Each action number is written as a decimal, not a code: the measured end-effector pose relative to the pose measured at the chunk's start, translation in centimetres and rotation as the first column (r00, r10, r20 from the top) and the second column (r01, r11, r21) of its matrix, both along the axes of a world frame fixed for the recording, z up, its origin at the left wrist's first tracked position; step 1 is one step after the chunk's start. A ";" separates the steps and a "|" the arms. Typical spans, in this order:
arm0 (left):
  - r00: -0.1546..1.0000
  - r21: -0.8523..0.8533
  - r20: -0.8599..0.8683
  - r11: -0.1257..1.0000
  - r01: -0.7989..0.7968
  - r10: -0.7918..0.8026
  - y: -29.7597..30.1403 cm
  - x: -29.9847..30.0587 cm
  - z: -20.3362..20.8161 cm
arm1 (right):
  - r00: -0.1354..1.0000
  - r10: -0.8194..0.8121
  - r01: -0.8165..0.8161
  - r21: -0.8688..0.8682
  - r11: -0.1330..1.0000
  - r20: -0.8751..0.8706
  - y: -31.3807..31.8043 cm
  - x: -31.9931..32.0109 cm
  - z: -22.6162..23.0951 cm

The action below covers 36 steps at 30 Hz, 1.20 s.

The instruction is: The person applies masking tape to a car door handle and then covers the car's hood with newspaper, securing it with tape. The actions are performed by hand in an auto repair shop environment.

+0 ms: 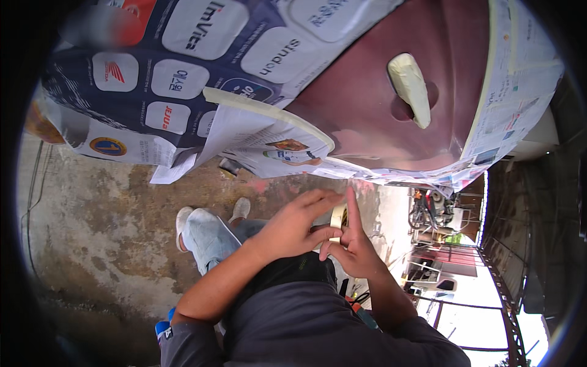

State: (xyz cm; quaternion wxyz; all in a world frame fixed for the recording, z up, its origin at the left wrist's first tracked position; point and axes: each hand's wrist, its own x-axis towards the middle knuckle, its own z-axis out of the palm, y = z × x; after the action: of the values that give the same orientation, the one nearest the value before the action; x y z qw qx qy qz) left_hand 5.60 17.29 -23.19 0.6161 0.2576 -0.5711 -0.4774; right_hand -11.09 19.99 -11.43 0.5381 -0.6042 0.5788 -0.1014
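A roll of cream masking tape [336, 218] is between my two hands, below the edge of a maroon car door panel [361, 79]. My right hand [356, 248] grips the roll from the right, its index finger stretched upward. My left hand [295, 225] reaches in from the left, with its thumb and fingertips at the roll. Part of the roll is hidden behind my fingers. On the panel, the door handle [409, 88] is wrapped in cream tape. Newspaper [269, 137], edged with masking tape [251, 104], covers the area around the bare maroon paint.
A dark blue printed sheet [208, 46] covers the upper left, and more newspaper [513, 104] lies over the right side. Below is a stained concrete floor [116, 226] with a cable [30, 208] along it. Machinery [431, 208] and a vehicle [431, 284] stand off to the right.
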 end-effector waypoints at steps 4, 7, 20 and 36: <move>0.971 0.151 -0.209 0.978 0.146 -0.112 0.9 -0.2 -4.1 | 0.996 0.002 -0.001 0.006 1.000 -0.084 -0.2 2.3 -2.8; 0.979 0.113 -0.198 0.990 0.079 -0.055 1.4 0.3 -6.1 | 0.990 0.041 -0.036 0.044 0.998 -0.138 0.3 3.2 -4.4; 0.984 0.342 -0.177 0.939 0.037 0.026 0.2 1.2 -4.5 | 0.966 0.002 -0.014 -0.045 0.999 -0.258 4.5 2.8 -4.2; 0.332 0.224 -0.942 0.648 0.727 -0.046 -12.7 -1.8 17.8 | 0.941 -0.317 0.335 -0.217 0.917 0.116 12.2 -5.3 -2.7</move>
State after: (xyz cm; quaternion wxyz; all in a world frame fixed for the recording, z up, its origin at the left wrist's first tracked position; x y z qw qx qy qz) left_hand 3.78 4.56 -5.37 0.5463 0.0007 -0.0175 -0.8374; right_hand -16.39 32.15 -14.17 0.4612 -0.5538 0.6339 -0.2805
